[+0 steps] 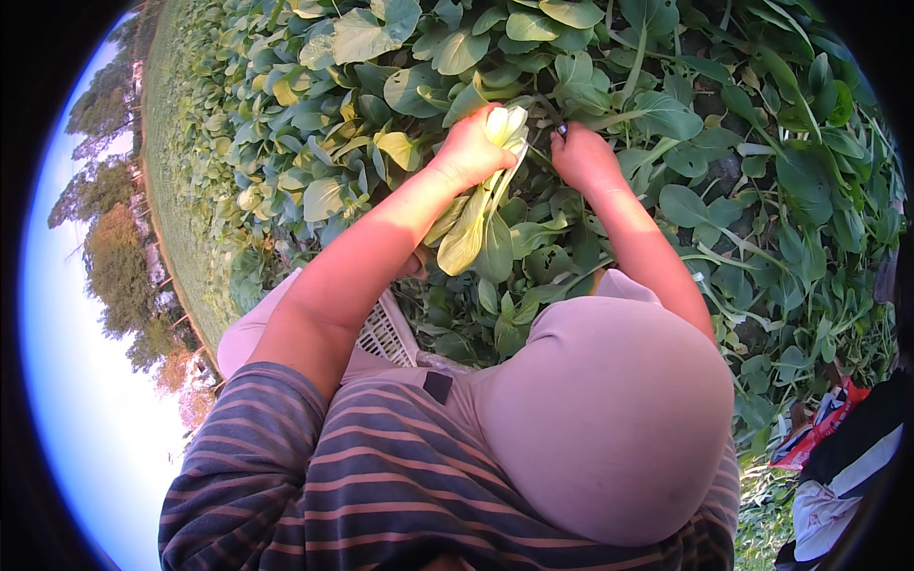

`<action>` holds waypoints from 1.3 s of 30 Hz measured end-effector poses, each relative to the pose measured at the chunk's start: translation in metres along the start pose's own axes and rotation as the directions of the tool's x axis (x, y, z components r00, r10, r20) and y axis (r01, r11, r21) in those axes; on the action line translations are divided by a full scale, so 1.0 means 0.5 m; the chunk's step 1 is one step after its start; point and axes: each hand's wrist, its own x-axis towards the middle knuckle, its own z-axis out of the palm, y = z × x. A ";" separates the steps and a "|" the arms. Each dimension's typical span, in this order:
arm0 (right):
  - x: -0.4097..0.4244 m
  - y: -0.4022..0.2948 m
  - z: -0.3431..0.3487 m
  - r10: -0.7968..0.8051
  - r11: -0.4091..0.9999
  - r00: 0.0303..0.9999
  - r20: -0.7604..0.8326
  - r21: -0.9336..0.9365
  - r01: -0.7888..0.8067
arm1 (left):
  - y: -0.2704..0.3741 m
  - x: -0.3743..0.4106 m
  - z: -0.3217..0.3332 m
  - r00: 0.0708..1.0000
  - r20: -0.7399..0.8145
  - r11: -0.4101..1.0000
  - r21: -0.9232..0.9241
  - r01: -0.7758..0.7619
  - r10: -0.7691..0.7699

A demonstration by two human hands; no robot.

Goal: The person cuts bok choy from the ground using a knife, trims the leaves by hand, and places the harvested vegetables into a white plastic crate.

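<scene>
My left hand (473,148) grips a head of leafy greens, like bok choy (464,239), by its pale stalks. The cut-looking stalk end points up and the leaves hang down toward me. Just to the right, my right hand (585,157) is closed in a fist around a small tool with a shiny metal collar (563,130). Most of the tool is hidden by the fingers and foliage; it looks like a knife. Its tip lies among the stems of the growing leafy greens (532,28), apart from the held head.
A white plastic slatted basket (385,332) stands by my left leg, partly hidden. My bent knee in light trousers (607,421) fills the lower middle. Red packaging (832,425) and dark cloth (853,442) lie at the far right. Dense rows of greens stretch leftward to trees (118,264).
</scene>
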 end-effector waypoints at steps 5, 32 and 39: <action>0.041 0.019 -0.012 -0.058 0.996 0.990 0.129 -0.059 0.066 | -0.010 -0.006 -0.003 0.999 0.033 1.000 -0.017 -0.018 0.019; -0.082 0.026 0.004 -0.159 0.368 0.987 -0.001 0.928 0.060 | 0.005 -0.151 -0.067 0.885 0.457 0.470 -0.803 0.367 0.090; -0.164 0.015 -0.075 -0.113 0.533 0.990 0.088 0.846 -0.014 | 0.016 -0.180 -0.116 0.929 0.329 0.482 -0.850 0.213 0.168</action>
